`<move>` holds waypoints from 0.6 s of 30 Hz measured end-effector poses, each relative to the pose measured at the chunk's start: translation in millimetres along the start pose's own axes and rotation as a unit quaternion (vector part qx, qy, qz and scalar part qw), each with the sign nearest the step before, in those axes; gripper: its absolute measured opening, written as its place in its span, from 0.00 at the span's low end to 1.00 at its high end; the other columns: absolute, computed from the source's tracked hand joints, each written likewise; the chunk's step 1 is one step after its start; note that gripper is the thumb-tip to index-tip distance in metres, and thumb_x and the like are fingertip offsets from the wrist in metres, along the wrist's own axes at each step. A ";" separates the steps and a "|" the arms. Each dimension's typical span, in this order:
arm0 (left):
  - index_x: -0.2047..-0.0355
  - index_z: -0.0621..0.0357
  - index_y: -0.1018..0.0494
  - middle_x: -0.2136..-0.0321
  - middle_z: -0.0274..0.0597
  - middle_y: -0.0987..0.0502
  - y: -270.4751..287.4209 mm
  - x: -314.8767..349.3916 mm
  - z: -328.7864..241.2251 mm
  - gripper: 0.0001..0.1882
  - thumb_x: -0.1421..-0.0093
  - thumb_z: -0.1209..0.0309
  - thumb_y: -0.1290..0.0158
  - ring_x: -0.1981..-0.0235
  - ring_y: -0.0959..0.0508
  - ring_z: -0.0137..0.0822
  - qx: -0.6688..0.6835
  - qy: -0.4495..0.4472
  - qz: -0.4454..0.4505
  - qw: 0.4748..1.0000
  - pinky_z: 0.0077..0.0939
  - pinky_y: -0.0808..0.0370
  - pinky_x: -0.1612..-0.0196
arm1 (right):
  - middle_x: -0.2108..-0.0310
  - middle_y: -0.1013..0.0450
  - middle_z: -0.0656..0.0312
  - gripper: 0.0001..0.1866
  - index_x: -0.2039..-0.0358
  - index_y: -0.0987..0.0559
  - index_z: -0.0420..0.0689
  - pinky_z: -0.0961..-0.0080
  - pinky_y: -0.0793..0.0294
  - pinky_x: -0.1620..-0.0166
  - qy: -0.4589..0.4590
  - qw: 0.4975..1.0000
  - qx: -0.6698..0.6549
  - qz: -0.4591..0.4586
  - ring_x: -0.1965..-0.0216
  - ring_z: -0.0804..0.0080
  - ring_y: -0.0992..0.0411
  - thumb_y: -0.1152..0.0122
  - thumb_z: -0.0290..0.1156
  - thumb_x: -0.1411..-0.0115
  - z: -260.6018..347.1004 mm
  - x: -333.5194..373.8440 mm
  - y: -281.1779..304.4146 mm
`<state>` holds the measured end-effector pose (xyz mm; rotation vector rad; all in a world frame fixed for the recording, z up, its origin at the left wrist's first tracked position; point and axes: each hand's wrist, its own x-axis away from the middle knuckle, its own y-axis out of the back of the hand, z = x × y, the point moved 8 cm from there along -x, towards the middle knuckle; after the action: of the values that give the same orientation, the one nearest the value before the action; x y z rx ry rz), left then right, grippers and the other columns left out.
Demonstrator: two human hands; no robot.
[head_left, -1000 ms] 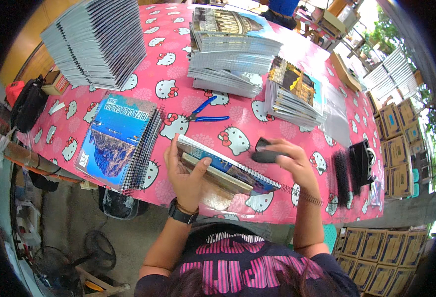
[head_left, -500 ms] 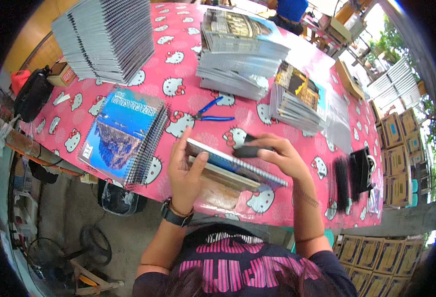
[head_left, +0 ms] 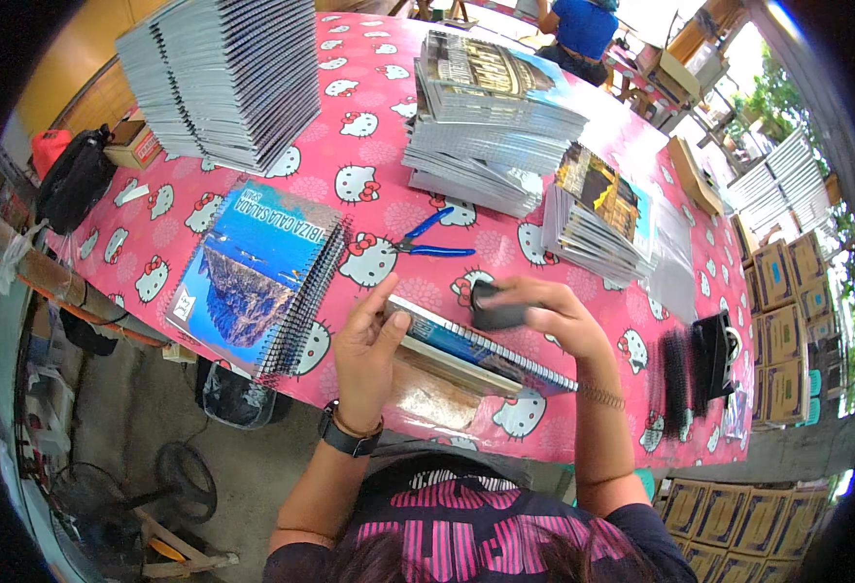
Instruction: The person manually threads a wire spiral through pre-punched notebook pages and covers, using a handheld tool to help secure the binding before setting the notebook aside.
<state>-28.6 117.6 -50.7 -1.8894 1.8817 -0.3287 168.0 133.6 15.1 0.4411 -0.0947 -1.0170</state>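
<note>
My left hand (head_left: 367, 355) grips a blue-covered notebook (head_left: 486, 352) at its left end, thumb on the near side and fingers on the far side. The notebook stands on its long edge, with a row of white marks along its upper edge. A pale wooden strip (head_left: 461, 369) lies along its near side. Just beyond the notebook, my right hand (head_left: 559, 316) is closed around a dark, blocky object (head_left: 497, 309), blurred and of unclear kind. Blue-handled cutting pliers (head_left: 432, 236) lie open farther away. To the left is a stack of spiral-bound blue notebooks (head_left: 253, 267).
A tall stack of bound books (head_left: 228, 87) stands far left. Two more stacks, one large (head_left: 491, 117) and one smaller (head_left: 598, 214), sit beyond my hands. Black coils (head_left: 685, 379) lie at the right. Cardboard boxes (head_left: 782, 330) are piled off the table; a person in blue (head_left: 583, 34) sits behind.
The dark object in my right hand has turned and looks more upright. My left hand keeps its grip on the notebook. The whole view has shifted slightly.
</note>
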 end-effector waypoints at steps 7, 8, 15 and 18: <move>0.47 0.66 0.31 0.63 0.34 0.27 10.8 -3.8 4.9 0.19 0.39 0.77 0.49 0.62 0.29 0.23 -0.027 -0.007 -0.020 0.999 0.18 0.32 0.56 | 0.57 0.25 0.51 0.25 0.57 0.21 0.36 0.64 0.33 0.49 0.003 1.000 0.013 0.011 0.57 0.59 0.27 0.46 0.48 0.41 -3.5 -12.3 -8.4; 0.48 0.65 0.29 0.64 0.33 0.28 8.3 -4.9 2.1 0.18 0.39 0.77 0.49 0.63 0.29 0.23 -0.025 -0.014 -0.013 1.000 0.18 0.33 0.57 | 0.58 0.25 0.51 0.25 0.57 0.21 0.36 0.64 0.33 0.48 0.062 0.994 -0.084 0.027 0.57 0.59 0.27 0.46 0.47 0.40 8.3 -9.6 -11.7; 0.49 0.63 0.28 0.66 0.32 0.29 5.4 -2.7 -2.0 0.17 0.39 0.76 0.48 0.64 0.30 0.23 -0.017 -0.008 -0.005 1.000 0.17 0.34 0.58 | 0.64 0.24 0.53 0.21 0.59 0.21 0.35 0.69 0.32 0.51 0.035 0.995 -0.088 0.023 0.58 0.67 0.29 0.46 0.43 0.40 13.4 -20.3 -13.1; 0.49 0.63 0.28 0.66 0.33 0.29 8.6 -4.6 3.0 0.17 0.39 0.75 0.48 0.64 0.30 0.23 0.014 0.016 -0.016 1.000 0.17 0.34 0.57 | 0.61 0.24 0.53 0.22 0.57 0.22 0.35 0.68 0.33 0.50 0.033 0.995 -0.093 0.024 0.56 0.66 0.29 0.46 0.43 0.39 9.1 -19.6 -17.1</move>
<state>-35.0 122.9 -56.8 -1.9084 1.8601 -0.3958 141.4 139.6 18.9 0.3016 0.0489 -0.9533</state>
